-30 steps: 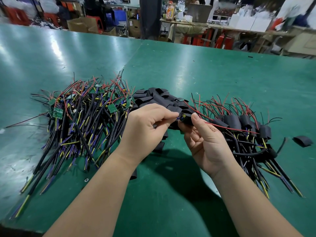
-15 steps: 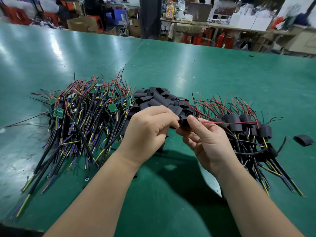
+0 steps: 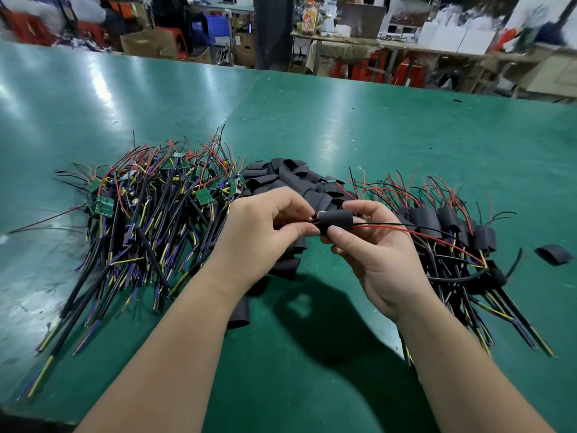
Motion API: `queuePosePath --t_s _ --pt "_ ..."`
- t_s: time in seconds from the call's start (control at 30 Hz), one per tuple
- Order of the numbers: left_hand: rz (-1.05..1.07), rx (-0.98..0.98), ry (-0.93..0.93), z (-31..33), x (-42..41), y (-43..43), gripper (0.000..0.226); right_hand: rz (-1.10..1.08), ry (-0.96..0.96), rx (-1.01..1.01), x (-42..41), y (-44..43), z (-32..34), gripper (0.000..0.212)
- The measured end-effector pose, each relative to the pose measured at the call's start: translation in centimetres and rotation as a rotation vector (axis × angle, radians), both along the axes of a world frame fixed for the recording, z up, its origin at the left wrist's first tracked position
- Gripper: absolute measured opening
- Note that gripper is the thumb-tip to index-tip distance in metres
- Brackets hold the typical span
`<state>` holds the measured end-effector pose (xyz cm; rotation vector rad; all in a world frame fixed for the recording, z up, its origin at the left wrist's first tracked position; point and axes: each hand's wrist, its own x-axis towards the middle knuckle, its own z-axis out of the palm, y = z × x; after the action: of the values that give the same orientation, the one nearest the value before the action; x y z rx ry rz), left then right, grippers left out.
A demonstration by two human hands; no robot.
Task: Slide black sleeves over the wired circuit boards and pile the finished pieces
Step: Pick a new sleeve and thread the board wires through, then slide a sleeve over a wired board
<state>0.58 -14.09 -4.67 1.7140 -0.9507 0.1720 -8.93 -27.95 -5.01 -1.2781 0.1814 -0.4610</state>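
Bright overhead light glares on the green table (image 3: 406, 145); dark shadow under the arms, background blurred, edges bowed.

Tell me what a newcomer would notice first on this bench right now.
First the centre: the left hand and right hand pinch one black sleeve between them, with red and black wires trailing right. At left, a tangle of bare green boards sprawls on the green table. A heap of empty sleeves lies behind the hands, and the sleeved pile is at right.
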Motion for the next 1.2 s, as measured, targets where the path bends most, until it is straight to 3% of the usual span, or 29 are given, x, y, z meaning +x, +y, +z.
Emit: queuePosePath --t_s 0.17,0.27,0.33,0.4,0.47,0.53,0.6,0.67,0.8,0.97,1.07,1.2 --pt "-0.009 -0.019 0.01 -0.2 -0.4 -0.3 0.023 -0.019 -0.002 0.002 0.0 0.3 0.0 0.037" --pt "0.008 -0.064 0.045 -0.1 -0.3 0.0 0.023 -0.06 -0.053 0.139 0.1 -0.3 1.1 0.029" --pt "0.142 -0.098 -0.007 0.1 0.3 0.4 0.018 -0.123 -0.118 0.264 -0.3 -1.9 2.1 0.016" --pt "0.356 -0.085 -0.05 0.2 1.2 1.0 0.018 -0.277 -0.13 0.265 -0.9 -3.9 3.0 0.007" --pt "0.595 0.05 -0.065 -0.1 2.3 1.7 0.014 -0.452 -0.086 0.059 -1.6 -5.8 3.1 0.02" --pt "0.808 0.34 0.002 -0.8 3.4 2.3 0.025 -0.621 0.114 -0.342 -2.2 -7.4 2.6 0.015" --pt "0.903 0.609 0.123 -1.3 4.0 2.9 0.042 -0.72 0.416 -0.821 -2.8 -8.7 1.9 0.018" --pt "0.926 0.752 0.199 -1.7 4.3 3.2 0.045 -0.743 0.586 -1.068 -3.0 -9.3 1.7 0.02" --pt "0.939 0.841 0.125 -2.0 4.7 3.7 0.034 -0.742 0.628 -1.124 -2.5 -9.0 1.6 0.044" --pt "0.984 0.819 0.137 -1.5 5.5 4.7 0.042 -0.75 0.539 -1.154 -2.5 -8.7 1.6 0.031" --pt "0.979 0.734 0.151 -1.7 5.7 4.8 0.041 -0.768 0.5 -1.181 -2.6 -8.6 1.6 0.029" --pt "0.926 0.492 0.053 -1.8 6.0 5.0 0.03 -0.869 0.223 -1.214 -2.2 -7.5 1.9 0.026"
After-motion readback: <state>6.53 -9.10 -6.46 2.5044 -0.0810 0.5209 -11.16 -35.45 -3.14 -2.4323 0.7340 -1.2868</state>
